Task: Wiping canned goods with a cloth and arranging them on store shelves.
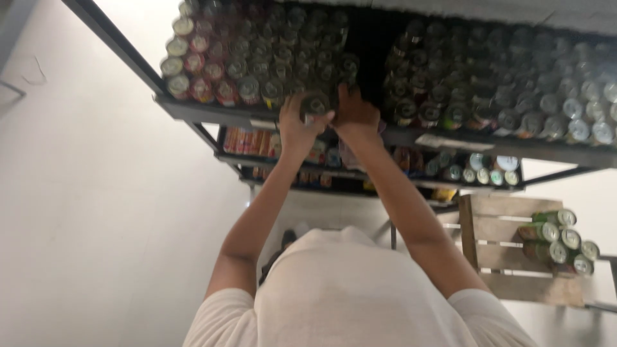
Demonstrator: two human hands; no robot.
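Note:
Both my arms reach forward to the top shelf (212, 112) of a dark metal rack. My left hand (295, 125) is wrapped around a dark green drink can (314, 103) at the shelf's front edge. My right hand (355, 114) presses against the same can from the right side, fingers curled over it. Several rows of cans fill the shelf around it, red ones (202, 64) to the left and green ones (437, 96) to the right. A dark gap (369, 45) between the can rows lies just behind my right hand.
Silver-topped cans (578, 109) fill the shelf's far right. Lower shelves (360, 170) hold more cans and packets. A wooden crate (501, 257) at lower right carries several green cans (559, 241). A pale floor (96, 212) spreads to the left.

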